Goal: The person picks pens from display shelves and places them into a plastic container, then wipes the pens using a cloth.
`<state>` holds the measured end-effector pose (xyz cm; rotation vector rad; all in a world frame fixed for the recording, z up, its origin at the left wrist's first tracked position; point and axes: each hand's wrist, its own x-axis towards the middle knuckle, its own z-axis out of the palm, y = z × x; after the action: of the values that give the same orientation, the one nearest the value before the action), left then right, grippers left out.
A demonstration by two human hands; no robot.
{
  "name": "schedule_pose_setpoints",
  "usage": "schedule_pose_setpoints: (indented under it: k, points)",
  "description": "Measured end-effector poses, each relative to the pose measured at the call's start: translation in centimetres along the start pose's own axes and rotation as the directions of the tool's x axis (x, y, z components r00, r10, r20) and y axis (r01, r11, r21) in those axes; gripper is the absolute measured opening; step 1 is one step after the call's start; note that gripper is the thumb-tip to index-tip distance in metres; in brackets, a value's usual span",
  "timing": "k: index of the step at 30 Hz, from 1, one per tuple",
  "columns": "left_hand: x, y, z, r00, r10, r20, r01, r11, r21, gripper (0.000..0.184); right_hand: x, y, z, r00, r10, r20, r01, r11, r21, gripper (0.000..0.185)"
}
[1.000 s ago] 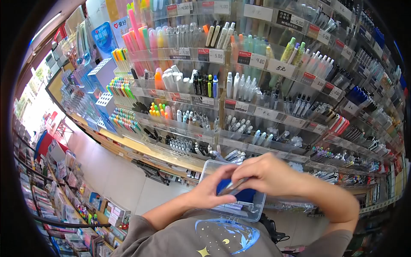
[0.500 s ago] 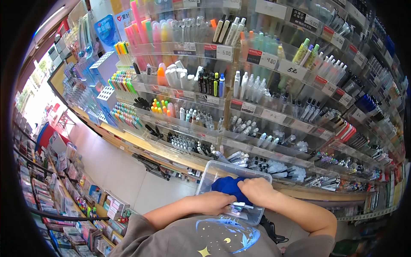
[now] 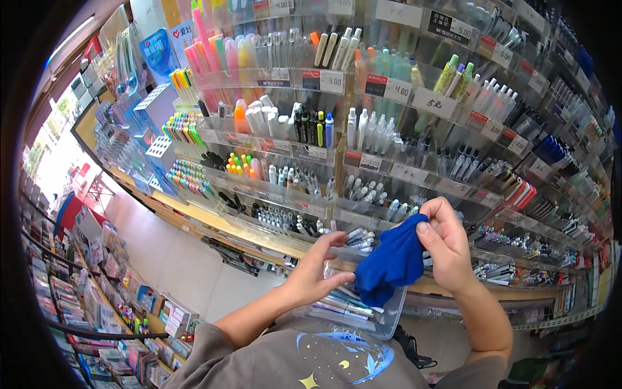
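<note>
A blue cloth hangs in the air, pinched at its upper corner between the thumb and fingers of my right hand. To its left is my left hand, open, thumb and fingers apart. The left thumb tip lies at the cloth's edge; whether it touches I cannot tell. Below the cloth is a clear plastic box, held close against my body. Several pens lie inside it, partly hidden by the cloth and my left hand.
A tiered clear rack of pens with price tags rises in front of me, above a wooden ledge. Low shelves of packaged goods stand at the left, beside a tiled aisle floor.
My right hand has lifted the blue cloth up and right out of the box. My left hand has risen from the box and its fingers have spread. More pens show inside.
</note>
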<state>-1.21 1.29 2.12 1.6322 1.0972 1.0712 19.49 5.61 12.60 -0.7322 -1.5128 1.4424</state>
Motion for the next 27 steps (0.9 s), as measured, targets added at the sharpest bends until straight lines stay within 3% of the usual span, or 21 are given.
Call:
schedule_pose_setpoints:
  k: [2, 3, 5, 7, 9, 11, 13, 15, 16, 17, 18, 19, 20, 21, 22, 23, 24, 25, 27]
  points:
    - [0.3, 0.7, 0.0, 0.993, 0.089, 0.084, -0.089, 0.996, 0.005, 0.055, 0.3, 0.5, 0.3, 1.0, 0.004, -0.021, -0.002, 0.992, 0.129, 0.011]
    - [0.4, 0.6, 0.2, 0.977, 0.114, 0.182, -0.114, 0.993, -0.01, 0.04, 0.4, 0.7, 0.4, 0.999, 0.018, -0.028, -0.013, 0.986, 0.167, 0.011]
    - [-0.1, 0.3, 0.4, 0.967, -0.056, 0.247, 0.081, 0.992, -0.095, 0.027, 0.7, 0.7, 0.3, 0.997, 0.06, -0.047, -0.047, 0.969, 0.244, 0.011]
    - [-0.2, -0.6, 0.5, 0.992, -0.009, 0.127, 0.068, 0.881, -0.468, 0.021, 1.1, 0.3, -0.2, 0.99, 0.117, -0.072, -0.088, 0.942, 0.323, 0.011]
    - [0.1, -0.3, -0.9, 0.999, -0.046, -0.009, 0.032, 0.806, -0.591, 0.014, 1.0, 2.4, -2.0, 0.989, 0.145, -0.008, -0.14, 0.966, 0.218, 0.021]
    - [0.6, 1.1, -1.6, 0.984, -0.117, -0.132, -0.042, 0.573, -0.818, 0.014, 0.6, 3.0, -2.5, 0.978, 0.19, 0.09, -0.196, 0.979, 0.063, 0.03]
    - [1.0, 0.8, -2.2, 0.99, -0.056, -0.132, -0.089, 0.474, -0.876, 0.015, -0.1, 3.4, -0.6, 0.936, 0.254, 0.244, -0.233, 0.966, -0.111, 0.047]
    - [1.5, 2.1, -1.4, 0.994, 0.043, -0.105, -0.11, 0.592, -0.799, 0.015, -0.6, 6.7, 1.0, 0.952, 0.098, 0.291, -0.081, 0.994, -0.067, 0.058]
    - [1.5, 2.2, -1.1, 0.985, 0.129, -0.114, -0.172, 0.768, -0.617, 0.019, -0.7, 7.0, 1.9, 0.967, 0.052, 0.25, -0.042, 0.998, -0.045, 0.057]
    - [1.1, 3.0, -1.2, 0.994, 0.109, 0.004, -0.089, 0.834, -0.544, 0.026, -0.5, 7.0, 2.3, 0.978, 0.007, 0.21, -0.003, 1.0, -0.02, 0.056]
    - [1.2, 3.7, -1.1, 0.978, 0.204, -0.029, -0.199, 0.897, -0.395, 0.03, -0.4, 6.1, 2.4, 0.988, 0.081, 0.134, -0.08, 0.997, -0.015, 0.047]
    - [1.3, 4.2, -1.0, 0.953, 0.3, -0.046, -0.302, 0.925, -0.231, 0.033, -0.1, 6.5, 1.9, 0.995, 0.068, 0.068, -0.067, 0.998, -0.023, 0.037]
    - [1.7, 4.8, -1.0, 0.923, 0.381, -0.053, -0.382, 0.894, -0.232, 0.037, 0.3, 5.7, 1.7, 0.994, 0.094, -0.048, -0.093, 0.995, 0.04, 0.034]
    - [1.6, 5.4, -1.2, 0.895, 0.438, -0.091, -0.445, 0.892, -0.08, 0.036, 0.7, 4.4, 1.7, 0.979, 0.129, -0.16, -0.113, 0.988, 0.106, 0.031]
    - [1.5, 5.2, -1.4, 0.889, 0.45, -0.089, -0.453, 0.891, -0.02, 0.035, 1.6, 2.9, 1.1, 0.969, -0.093, -0.228, 0.083, 0.995, -0.052, 0.028]
    - [1.2, 4.7, -1.5, 0.883, 0.461, -0.087, -0.459, 0.888, 0.04, 0.034, 2.1, 0.2, 0.8, 0.943, -0.178, -0.281, 0.138, 0.978, -0.158, 0.03]
    - [1.0, 3.9, -1.6, 0.908, 0.418, -0.036, -0.415, 0.907, 0.067, 0.03, 3.1, -0.9, -0.7, 0.869, -0.412, -0.274, 0.276, 0.863, -0.422, 0.037]
    - [0.7, 2.8, -1.3, 0.924, 0.38, -0.046, -0.378, 0.925, 0.046, 0.028, 4.2, -3.3, -1.1, 0.783, -0.574, -0.24, 0.411, 0.767, -0.492, 0.044]
    - [0.0, 0.8, -0.4, 0.951, 0.303, -0.053, -0.303, 0.953, 0.005, 0.025, 6.2, -7.1, -2.1, 0.573, -0.796, -0.194, 0.528, 0.54, -0.656, 0.047]
